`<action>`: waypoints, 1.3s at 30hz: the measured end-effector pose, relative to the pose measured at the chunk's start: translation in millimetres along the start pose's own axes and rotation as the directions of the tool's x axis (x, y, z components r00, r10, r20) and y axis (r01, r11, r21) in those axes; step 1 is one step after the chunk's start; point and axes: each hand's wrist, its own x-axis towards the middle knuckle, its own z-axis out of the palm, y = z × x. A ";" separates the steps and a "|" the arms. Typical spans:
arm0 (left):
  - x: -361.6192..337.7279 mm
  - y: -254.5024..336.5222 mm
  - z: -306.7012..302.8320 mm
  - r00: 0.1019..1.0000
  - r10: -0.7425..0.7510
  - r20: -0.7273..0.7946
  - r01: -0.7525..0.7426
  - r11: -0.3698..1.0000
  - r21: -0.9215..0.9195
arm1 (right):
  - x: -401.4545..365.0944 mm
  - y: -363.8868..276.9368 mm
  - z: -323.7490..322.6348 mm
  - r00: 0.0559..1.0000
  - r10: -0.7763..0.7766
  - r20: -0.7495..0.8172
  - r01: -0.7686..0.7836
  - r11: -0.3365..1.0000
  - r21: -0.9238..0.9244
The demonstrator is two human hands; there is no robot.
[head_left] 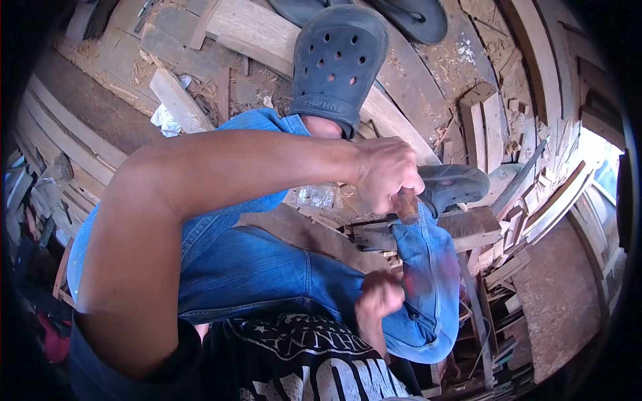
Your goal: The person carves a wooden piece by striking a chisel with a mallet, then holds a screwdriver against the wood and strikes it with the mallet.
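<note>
The wooden handle is short, brown and rounded, with a darker, worn-looking end, and it stands out from the closed fingers of the left hand, this end being turned toward the wearer's body. These fingers are wrapped firmly around it, with the knuckles upward. The left forearm crosses nearly level over the blue jeans from a strongly bent elbow. The right hand is nearer to the black shirt, below the left fingers, with its own fingers seemingly curled; because it is blurred, I cannot tell if they grip something. A reddish streak lies just beside these fingers, and its shape is not clear. I count one handle, two hands and two worn dark clogs: the first clog is beyond the left fingers, with holes on its top, and the second clog is just to their right. Two loose sandals lie on the floor, well apart from the fingers. One thick wooden beam is near the handle, on its lower right side, and many offcuts are scattered around.
</note>
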 end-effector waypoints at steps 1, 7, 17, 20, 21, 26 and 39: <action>-0.5 0.9 1.0 1.000 0.006 0.000 -0.006 1.000 0.001 | -2.1 2.3 -4.4 0.957 0.277 0.092 -0.233 0.914 -0.332; -0.8 -0.7 2.6 1.000 -0.013 0.017 0.013 1.000 -0.015 | 9.3 -7.1 6.7 0.957 -0.242 -0.157 0.272 0.939 0.210; 0.7 -0.4 0.9 1.000 -0.003 -0.007 0.002 0.999 -0.049 | 3.8 -2.9 -6.1 0.986 0.126 0.108 -0.061 0.881 -0.469; -4.7 -1.0 4.8 0.999 0.045 -0.030 -0.047 0.997 -0.063 | 17.1 -17.5 -0.9 0.980 -0.200 0.024 0.201 0.977 -0.069; -4.4 -1.2 6.4 0.999 0.035 -0.028 -0.036 0.998 -0.047 | 22.5 -26.1 5.7 0.979 -0.194 -0.058 0.201 0.965 0.167; -0.6 1.2 -1.5 1.000 0.028 0.003 -0.028 0.999 -0.016 | 11.0 -10.5 -2.9 0.986 0.100 0.135 -0.022 0.873 -0.487; -3.5 3.0 1.0 0.997 -0.070 0.033 0.071 0.998 0.000 | 81.4 6.5 19.8 0.963 0.221 -0.156 -0.210 0.974 0.086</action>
